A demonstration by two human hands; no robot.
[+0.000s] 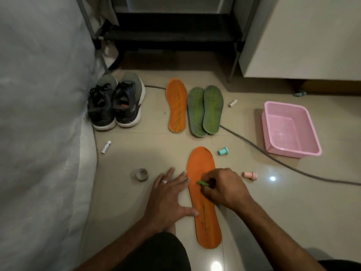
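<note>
Orange insole [208, 223], toe away (lengthwise)

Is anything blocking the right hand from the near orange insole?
Nothing visible does. The right hand pinches a small green piece directly against the near orange insole. The left hand lies flat beside its left edge, thumb on it, clear of that spot.

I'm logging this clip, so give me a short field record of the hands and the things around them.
near orange insole: flat on the floor
left hand: flat, fingers spread, touching the insole's left edge
right hand: pinches a small green item on the insole
farther back: second orange insole, two green insoles, pair of sneakers
right: pink basket
</note>
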